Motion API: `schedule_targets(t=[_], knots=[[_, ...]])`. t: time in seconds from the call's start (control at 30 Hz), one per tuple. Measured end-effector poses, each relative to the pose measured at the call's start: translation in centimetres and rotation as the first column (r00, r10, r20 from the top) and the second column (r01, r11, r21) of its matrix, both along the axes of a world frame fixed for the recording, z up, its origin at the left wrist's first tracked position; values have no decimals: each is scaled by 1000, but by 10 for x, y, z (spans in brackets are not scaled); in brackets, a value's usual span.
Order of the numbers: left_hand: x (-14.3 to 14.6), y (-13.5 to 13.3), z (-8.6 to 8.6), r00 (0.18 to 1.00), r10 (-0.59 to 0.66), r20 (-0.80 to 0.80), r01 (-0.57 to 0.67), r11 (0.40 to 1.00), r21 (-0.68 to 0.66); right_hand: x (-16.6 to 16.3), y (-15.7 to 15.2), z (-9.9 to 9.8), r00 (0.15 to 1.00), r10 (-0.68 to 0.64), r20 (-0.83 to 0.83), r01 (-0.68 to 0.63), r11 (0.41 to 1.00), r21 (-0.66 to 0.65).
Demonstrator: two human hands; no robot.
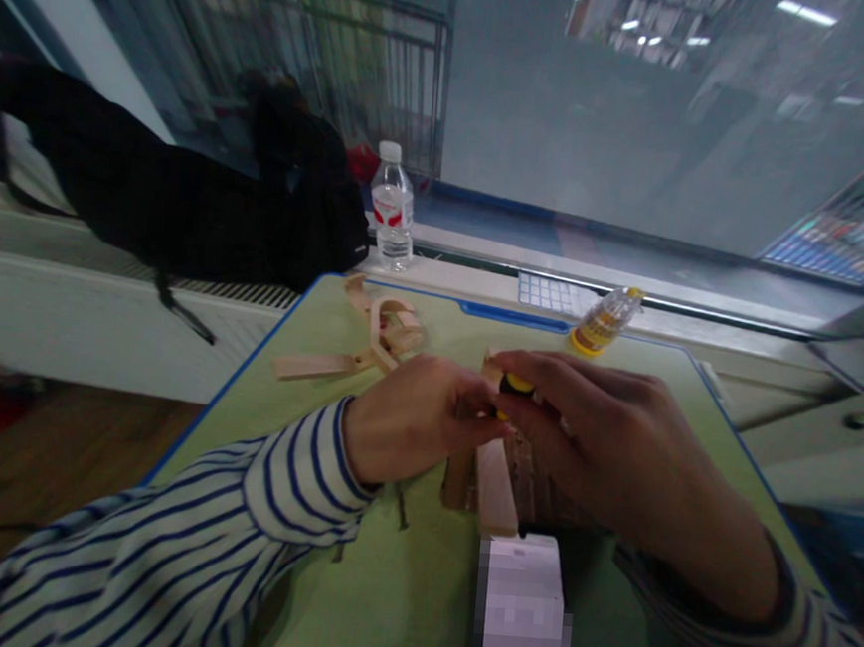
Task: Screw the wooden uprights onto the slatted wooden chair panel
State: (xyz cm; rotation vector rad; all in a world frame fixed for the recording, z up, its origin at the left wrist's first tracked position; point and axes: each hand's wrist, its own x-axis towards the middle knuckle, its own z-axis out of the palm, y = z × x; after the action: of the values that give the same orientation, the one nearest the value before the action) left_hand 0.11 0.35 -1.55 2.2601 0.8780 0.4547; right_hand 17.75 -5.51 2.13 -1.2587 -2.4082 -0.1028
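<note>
Over the green table top (410,601) my two hands meet above a wooden piece (496,483). My left hand (414,417) is curled, its fingers pinched against the top of the wood beside a small yellow and black tool handle (515,384). My right hand (609,442) is closed over that yellow and black handle and covers most of the wooden assembly beneath it. Both arms wear blue and white striped sleeves.
Loose wooden parts (375,339) lie at the table's far left. A tipped yellow glue bottle (606,320) lies at the far edge, a water bottle (392,208) and a black bag (188,195) on the sill behind. A blurred white object (525,610) sits near me. A small screw (403,508) lies by my left wrist.
</note>
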Motion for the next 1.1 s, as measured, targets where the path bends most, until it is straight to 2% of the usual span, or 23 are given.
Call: schedule_targets(t=[0.1,0.2,0.37,0.5,0.63,0.77,0.93,1.1], knots=[[0,1,0,1000,-24,16,25,999,-34,-1,1,0,1000,2,3,-2,1000,12],[2,-2,-1,1000,5,19,-5,1000,-31,-1,2,0,1000,-1,7,1,1000,16],[7,-9,-1,989,144,-20,-141,985,98,1,3,-1,999,-32,30,30,998,51],[8,-11,0,979,192,-70,-181,974,137,2,5,-1,999,-41,28,40,998,39],[7,-11,2,978,179,-103,-165,978,125,2,5,1,999,-25,-33,25,1000,-13],[6,-10,0,989,139,-56,-132,984,117,4,4,4,997,18,-78,-21,999,-40],[6,-9,0,985,165,-59,-162,985,61,4,6,2,997,50,-65,-53,997,-57],[4,-7,0,992,124,-28,-123,992,38,3,7,1,999,34,-41,-36,999,-41]])
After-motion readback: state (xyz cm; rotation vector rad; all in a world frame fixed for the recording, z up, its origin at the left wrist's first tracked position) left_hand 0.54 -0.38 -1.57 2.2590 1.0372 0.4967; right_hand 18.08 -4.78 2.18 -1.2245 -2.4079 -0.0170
